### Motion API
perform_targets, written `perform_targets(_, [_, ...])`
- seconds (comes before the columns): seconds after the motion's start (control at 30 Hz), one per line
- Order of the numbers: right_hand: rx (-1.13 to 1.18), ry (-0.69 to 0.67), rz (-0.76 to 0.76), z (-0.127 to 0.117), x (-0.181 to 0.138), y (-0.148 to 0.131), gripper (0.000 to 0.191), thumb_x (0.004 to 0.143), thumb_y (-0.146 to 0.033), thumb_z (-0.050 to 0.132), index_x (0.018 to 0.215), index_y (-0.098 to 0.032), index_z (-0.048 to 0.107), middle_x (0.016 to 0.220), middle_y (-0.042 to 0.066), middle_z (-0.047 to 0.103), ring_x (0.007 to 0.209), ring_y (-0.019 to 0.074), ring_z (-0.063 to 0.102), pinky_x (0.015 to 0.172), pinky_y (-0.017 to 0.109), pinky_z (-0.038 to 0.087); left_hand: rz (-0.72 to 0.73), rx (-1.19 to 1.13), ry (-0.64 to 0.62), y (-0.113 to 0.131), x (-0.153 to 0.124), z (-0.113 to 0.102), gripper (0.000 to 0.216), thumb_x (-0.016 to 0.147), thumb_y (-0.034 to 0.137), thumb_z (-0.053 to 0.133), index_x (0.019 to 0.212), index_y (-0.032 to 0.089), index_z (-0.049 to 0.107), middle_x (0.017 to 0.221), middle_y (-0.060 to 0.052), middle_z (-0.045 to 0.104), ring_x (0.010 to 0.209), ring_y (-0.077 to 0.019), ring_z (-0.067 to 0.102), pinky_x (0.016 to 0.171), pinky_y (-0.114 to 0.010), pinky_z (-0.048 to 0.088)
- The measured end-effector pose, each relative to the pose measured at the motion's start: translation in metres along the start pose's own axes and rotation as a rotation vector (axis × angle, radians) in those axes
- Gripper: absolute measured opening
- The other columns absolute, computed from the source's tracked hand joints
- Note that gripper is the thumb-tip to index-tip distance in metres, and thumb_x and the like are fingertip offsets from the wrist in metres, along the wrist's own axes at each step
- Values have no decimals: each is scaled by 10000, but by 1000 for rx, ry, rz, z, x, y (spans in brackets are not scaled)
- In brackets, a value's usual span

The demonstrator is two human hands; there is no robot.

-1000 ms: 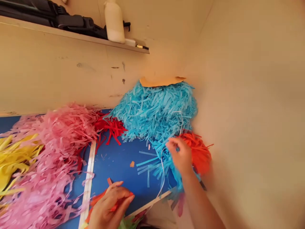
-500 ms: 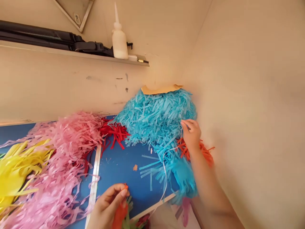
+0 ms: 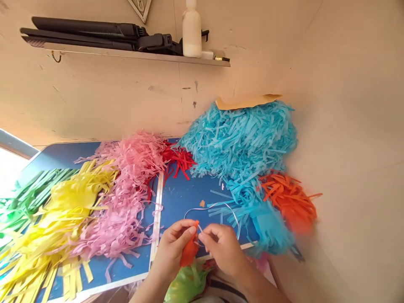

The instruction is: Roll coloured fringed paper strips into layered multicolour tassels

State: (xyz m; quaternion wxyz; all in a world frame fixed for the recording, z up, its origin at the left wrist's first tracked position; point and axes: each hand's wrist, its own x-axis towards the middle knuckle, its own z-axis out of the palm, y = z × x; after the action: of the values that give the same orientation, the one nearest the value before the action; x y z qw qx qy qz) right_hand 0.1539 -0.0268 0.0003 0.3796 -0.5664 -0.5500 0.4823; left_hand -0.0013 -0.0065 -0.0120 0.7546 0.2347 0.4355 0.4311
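My left hand [image 3: 172, 249] pinches a small bundle of orange paper strips [image 3: 190, 248] near the front edge of the blue table [image 3: 186, 195]. My right hand [image 3: 222, 246] is close beside it, fingers pinched on a thin white string [image 3: 214, 207] that loops back over the table. Green paper [image 3: 186, 284] bunches below both hands. A large heap of blue fringed paper [image 3: 243, 139] lies behind, against the wall corner.
Pink fringe [image 3: 129, 198], red strips [image 3: 178, 160], yellow fringe [image 3: 53, 219] and green fringe [image 3: 25, 198] cover the table's left. An orange pile [image 3: 290, 200] sits by the right wall. A shelf [image 3: 132, 54] above holds a white bottle [image 3: 191, 29] and black tools.
My right hand left the blue and orange heap and came back to the left hand, bringing the string. The view shifted left, showing the yellow and green fringe.
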Motion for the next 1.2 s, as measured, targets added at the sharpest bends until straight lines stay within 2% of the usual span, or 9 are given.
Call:
perform_targets(0.4, [19, -28, 81, 0, -4, -6, 210, 798, -264, 546, 601, -193, 545, 507, -49, 515, 472, 96, 450, 495, 214, 348, 26, 18, -19, -1, -5, -3, 318, 661, 360, 856, 867, 169, 708, 677, 9, 666, 592, -106, 602, 565, -206, 472])
perform_targets(0.57, [-13, -33, 51, -3, -4, -5, 230, 807, -248, 551, 587, -191, 519, 534, -53, 505, 505, 93, 429, 513, 217, 335, 28, 130, -38, 0, -8, 1, 351, 683, 437, 819, 879, 178, 686, 546, 50, 588, 415, -77, 487, 401, -178, 354])
perform_targets(0.63, [-40, -35, 34, -3, -3, -6, 239, 809, -233, 555, 579, -187, 508, 545, -54, 496, 526, 92, 418, 523, 218, 328, 43, 189, -44, 1, -8, 2, 350, 694, 451, 805, 883, 183, 682, 565, 47, 599, 398, -75, 474, 383, -181, 342])
perform_targets(0.8, [-64, -69, 13, -7, -1, -8, 227, 838, -218, 559, 615, -178, 550, 576, -52, 508, 568, 95, 440, 552, 219, 335, 133, 337, -36, 4, -6, 1, 341, 703, 450, 791, 864, 170, 680, 748, -16, 690, 584, -119, 609, 521, -206, 463])
perform_targets(0.9, [28, -149, 50, -10, 0, -1, 43, 818, -219, 628, 850, -191, 630, 678, -51, 574, 615, 105, 504, 573, 214, 376, 204, 430, -21, 5, -6, -1, 362, 726, 434, 764, 948, 186, 621, 780, -33, 717, 679, -172, 673, 606, -260, 527])
perform_targets(0.97, [130, -196, 70, -11, 1, 5, 288, 797, -219, 671, 1071, -215, 582, 767, -50, 601, 653, 114, 545, 590, 215, 411, 265, 520, -2, 4, -7, -2, 372, 755, 399, 731, 1022, 207, 556, 796, -35, 736, 733, -199, 704, 653, -297, 553])
perform_targets(1.0, [150, -201, 65, -10, 0, 8, 333, 806, -225, 672, 1117, -223, 553, 795, -47, 608, 671, 118, 562, 603, 219, 425, 296, 579, 4, 4, -7, -3, 366, 771, 381, 709, 1045, 218, 530, 800, -32, 744, 743, -206, 714, 658, -305, 559])
perform_targets(1.1, [3, -144, -17, -5, 0, 11, 95, 919, -253, 561, 1005, -218, 585, 772, -32, 619, 694, 127, 584, 651, 241, 436, 388, 781, 19, -1, -7, -5, 324, 794, 333, 651, 1072, 243, 512, 817, -16, 760, 768, -212, 732, 680, -321, 571])
perform_targets(1.2, [-245, -34, -160, -3, -1, 6, 163, 956, -217, 486, 862, -205, 618, 830, 10, 640, 775, 151, 594, 714, 273, 431, 471, 930, 26, -8, -5, -5, 303, 790, 318, 633, 1070, 259, 531, 807, -1, 765, 777, -217, 740, 726, -335, 572])
